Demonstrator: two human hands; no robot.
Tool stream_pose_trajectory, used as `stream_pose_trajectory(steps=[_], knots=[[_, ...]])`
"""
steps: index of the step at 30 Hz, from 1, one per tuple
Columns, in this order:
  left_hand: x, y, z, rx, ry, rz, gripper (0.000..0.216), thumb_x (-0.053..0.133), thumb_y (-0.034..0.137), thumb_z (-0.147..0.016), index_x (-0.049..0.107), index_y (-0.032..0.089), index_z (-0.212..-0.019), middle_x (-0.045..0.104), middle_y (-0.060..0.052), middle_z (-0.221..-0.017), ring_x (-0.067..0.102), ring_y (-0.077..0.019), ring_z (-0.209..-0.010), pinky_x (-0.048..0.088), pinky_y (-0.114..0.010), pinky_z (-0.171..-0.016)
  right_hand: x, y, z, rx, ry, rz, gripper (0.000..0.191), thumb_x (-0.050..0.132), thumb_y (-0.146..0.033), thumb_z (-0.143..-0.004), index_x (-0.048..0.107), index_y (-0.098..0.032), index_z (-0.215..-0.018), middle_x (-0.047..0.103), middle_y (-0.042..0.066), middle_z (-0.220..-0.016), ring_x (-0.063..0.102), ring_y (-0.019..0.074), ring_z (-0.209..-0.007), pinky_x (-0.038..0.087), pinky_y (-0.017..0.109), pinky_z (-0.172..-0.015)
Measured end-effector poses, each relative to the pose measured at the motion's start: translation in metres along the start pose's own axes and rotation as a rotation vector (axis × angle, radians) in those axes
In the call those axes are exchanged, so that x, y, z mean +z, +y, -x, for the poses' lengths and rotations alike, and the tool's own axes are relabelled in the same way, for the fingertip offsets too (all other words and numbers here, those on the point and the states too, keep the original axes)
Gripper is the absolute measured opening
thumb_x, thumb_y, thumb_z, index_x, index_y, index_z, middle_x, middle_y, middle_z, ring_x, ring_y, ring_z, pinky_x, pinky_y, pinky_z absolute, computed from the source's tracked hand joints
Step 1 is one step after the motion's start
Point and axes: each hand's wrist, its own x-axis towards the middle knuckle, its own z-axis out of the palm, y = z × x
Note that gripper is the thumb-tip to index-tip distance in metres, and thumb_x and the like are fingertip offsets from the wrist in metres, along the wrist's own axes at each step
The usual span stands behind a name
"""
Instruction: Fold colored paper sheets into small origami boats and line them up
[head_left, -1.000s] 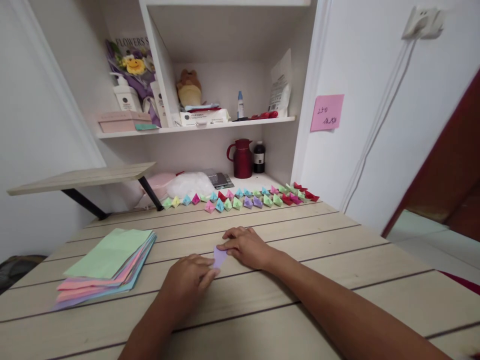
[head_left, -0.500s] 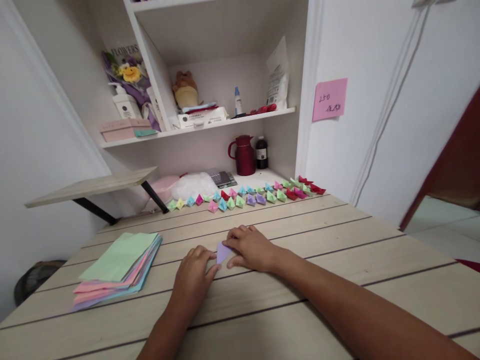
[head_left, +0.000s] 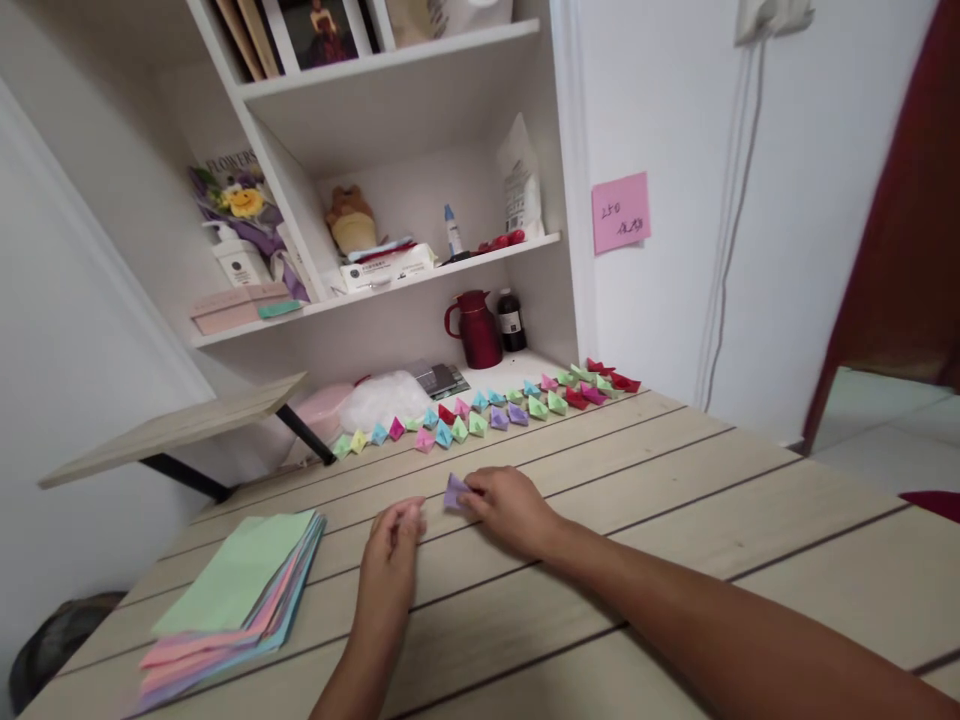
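A small folded purple paper (head_left: 454, 492) is pinched between the thumb and fingers of my right hand (head_left: 510, 510), just above the middle of the table. The hand covers the paper's right side. My left hand (head_left: 394, 535) is a short way to the left, apart from the paper. Its thumb lies against the loosely curled fingers, and nothing shows in them. Beyond both hands, small folded paper boats (head_left: 477, 424) in several colours stand in rows along the back of the table.
A stack of coloured paper sheets (head_left: 240, 570), green on top, lies at the left. Behind it a small raised wooden shelf (head_left: 180, 425) stands on black legs. At the back are a red jug (head_left: 478, 330), a dark bottle (head_left: 511, 322) and a clear plastic bag (head_left: 386, 400).
My left hand has let go of the purple paper and drawn its fingers together. The right hand has picked the paper up off the table. The head view has tilted upward.
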Motion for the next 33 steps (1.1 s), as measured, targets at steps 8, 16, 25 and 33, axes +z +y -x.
stream_pose_trajectory(steps=[8,16,25,33], knots=[[0.031,0.01,-0.012,-0.384,0.03,0.519,0.037,0.054,0.045,-0.09,0.066,0.014,-0.106,0.067,-0.016,-0.109,0.067,-0.0201,-0.094,0.051,-0.033,-0.086,0.008,-0.002,0.005,0.247,0.033,-0.808,0.037,0.068,-0.051,-0.072,0.057,-0.015,-0.071,0.054,-0.002,-0.06,0.045,0.0104,-0.054,0.034,0.024,-0.055],[0.044,-0.007,0.01,-0.224,-0.104,0.551,0.039,0.081,0.04,-0.065,0.07,0.013,-0.091,0.069,-0.004,-0.077,0.062,-0.0132,-0.071,0.05,-0.024,-0.072,0.013,-0.006,0.005,0.194,0.089,-0.843,0.036,0.076,-0.043,-0.067,0.05,-0.018,-0.067,0.042,-0.008,-0.053,0.037,0.0075,-0.049,0.028,0.021,-0.049],[0.037,-0.003,0.008,-0.253,-0.076,0.621,0.036,0.077,0.044,-0.07,0.068,0.012,-0.084,0.064,-0.002,-0.072,0.056,-0.0103,-0.067,0.049,-0.023,-0.069,0.012,-0.01,0.005,0.16,0.109,-0.76,0.038,0.071,-0.048,-0.071,0.049,-0.017,-0.064,0.042,-0.007,-0.055,0.035,0.008,-0.052,0.028,0.023,-0.051],[0.038,-0.009,0.005,-0.273,-0.066,0.765,0.019,0.08,0.025,-0.069,0.066,0.013,-0.073,0.058,0.002,-0.06,0.054,-0.0083,-0.06,0.049,-0.019,-0.064,0.005,-0.017,0.011,0.095,0.046,-0.682,0.029,0.066,-0.043,-0.08,0.055,-0.017,-0.072,0.055,-0.002,-0.063,0.051,0.0115,-0.06,0.04,0.025,-0.06]])
